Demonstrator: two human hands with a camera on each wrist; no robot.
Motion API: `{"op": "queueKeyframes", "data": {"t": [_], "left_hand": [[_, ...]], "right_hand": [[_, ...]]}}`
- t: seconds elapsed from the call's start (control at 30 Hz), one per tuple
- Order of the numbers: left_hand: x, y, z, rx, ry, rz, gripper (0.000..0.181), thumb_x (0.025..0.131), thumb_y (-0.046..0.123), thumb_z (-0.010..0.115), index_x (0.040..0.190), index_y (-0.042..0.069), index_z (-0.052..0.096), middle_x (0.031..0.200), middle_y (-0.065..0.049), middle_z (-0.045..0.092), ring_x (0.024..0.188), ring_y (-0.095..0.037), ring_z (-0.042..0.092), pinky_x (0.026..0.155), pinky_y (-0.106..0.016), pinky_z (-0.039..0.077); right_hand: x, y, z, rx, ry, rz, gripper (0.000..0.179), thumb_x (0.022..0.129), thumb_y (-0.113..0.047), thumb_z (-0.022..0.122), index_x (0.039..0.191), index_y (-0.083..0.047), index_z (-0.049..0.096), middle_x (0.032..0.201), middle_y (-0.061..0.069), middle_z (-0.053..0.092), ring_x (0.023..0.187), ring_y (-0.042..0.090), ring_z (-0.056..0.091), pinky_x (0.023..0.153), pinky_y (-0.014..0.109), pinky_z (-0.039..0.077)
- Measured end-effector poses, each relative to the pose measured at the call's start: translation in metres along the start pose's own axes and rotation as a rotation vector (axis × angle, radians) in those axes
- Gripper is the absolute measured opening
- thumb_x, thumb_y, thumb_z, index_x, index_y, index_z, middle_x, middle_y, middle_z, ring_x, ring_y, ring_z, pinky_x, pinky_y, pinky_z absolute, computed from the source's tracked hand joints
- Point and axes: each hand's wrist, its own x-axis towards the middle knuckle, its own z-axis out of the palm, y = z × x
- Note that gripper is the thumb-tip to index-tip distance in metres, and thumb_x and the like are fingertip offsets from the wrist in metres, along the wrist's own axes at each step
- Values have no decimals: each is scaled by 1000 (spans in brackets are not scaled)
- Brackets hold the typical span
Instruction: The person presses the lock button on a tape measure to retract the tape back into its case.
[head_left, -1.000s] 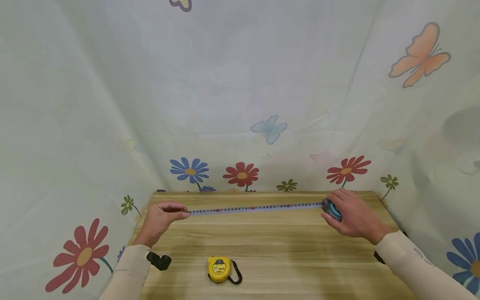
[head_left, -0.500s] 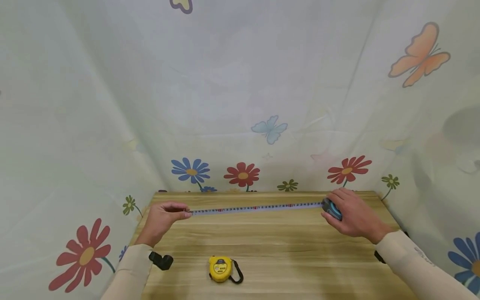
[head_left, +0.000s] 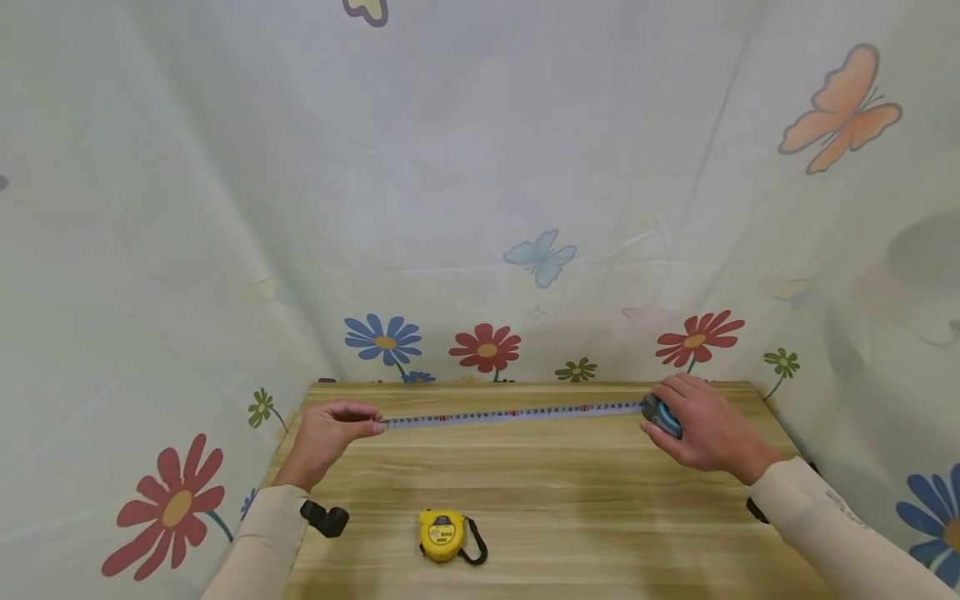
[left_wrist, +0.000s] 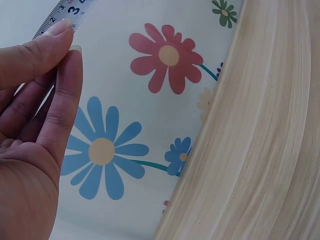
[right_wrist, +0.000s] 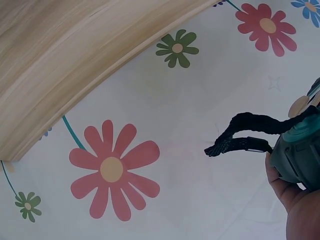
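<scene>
My left hand [head_left: 328, 437] pinches the end of a white tape measure blade [head_left: 480, 417] between thumb and fingers. In the left wrist view, the printed blade [left_wrist: 75, 9] emerges beyond the thumb of my left hand [left_wrist: 37, 110]. The blade runs stretched out to a blue and dark grey tape measure case [head_left: 663, 416], which my right hand [head_left: 708, 423] grips from above. In the right wrist view the case [right_wrist: 300, 155] is partly cut off at the edge, its black wrist strap [right_wrist: 250, 122] hanging loose from it.
A yellow tape measure [head_left: 441, 535] with a black strap [head_left: 474, 543] lies on the wooden table [head_left: 540, 483], nearer to me than the blade. White cloth [head_left: 450, 167] printed with flowers and butterflies surrounds the table at the back and sides.
The hands have come slightly closer together, and the stretch of blade between them is a little shorter. Both grips look the same. The yellow tape measure has not moved on the table.
</scene>
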Motion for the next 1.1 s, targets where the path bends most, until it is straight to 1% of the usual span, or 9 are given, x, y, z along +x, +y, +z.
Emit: {"op": "queueKeyframes", "data": {"t": [0.23, 0.43, 0.57, 0.77, 0.93, 1.1], "left_hand": [[-2, 3, 0, -8, -7, 6, 34, 82, 18, 90, 109, 2, 79, 97, 2, 81, 90, -12, 78, 84, -25, 63], [-2, 4, 1, -7, -5, 13, 34, 82, 18, 90, 109, 1, 79, 96, 3, 81, 90, -12, 77, 83, -25, 63], [-3, 5, 2, -15, -10, 22, 34, 82, 17, 90, 109, 0, 78, 96, 3, 81, 90, -12, 77, 83, -25, 63], [-3, 4, 2, -16, -9, 37, 33, 82, 16, 90, 108, -1, 79, 95, 3, 81, 88, -12, 77, 82, -26, 63], [-2, 4, 2, -27, -16, 55, 33, 82, 15, 89, 108, -2, 78, 95, 4, 80, 89, -12, 77, 82, -27, 64], [-3, 2, 2, -32, -25, 60, 33, 83, 16, 89, 109, -1, 78, 96, 3, 81, 90, -12, 78, 83, -28, 64]], "right_hand": [[1, -2, -2, 2, -21, 10, 41, 82, -36, 83, 108, -8, 69, 100, 3, 67, 89, 17, 59, 77, 43, 57], [2, -2, -1, 5, -14, -1, 40, 83, -37, 83, 108, -9, 69, 100, 2, 67, 89, 17, 59, 76, 42, 57], [3, -3, -1, 6, -16, -6, 40, 83, -37, 82, 108, -9, 69, 100, 1, 67, 88, 16, 58, 74, 41, 57], [2, -3, 0, 1, -31, 1, 41, 83, -37, 82, 109, -7, 69, 102, 4, 68, 89, 17, 59, 77, 43, 58], [1, -3, 2, 0, -23, 2, 42, 82, -36, 82, 109, -7, 69, 102, 5, 68, 90, 19, 60, 78, 44, 58], [2, -4, 4, 12, -17, 13, 42, 81, -35, 83, 110, -7, 69, 102, 4, 68, 90, 18, 59, 78, 44, 58]]}}
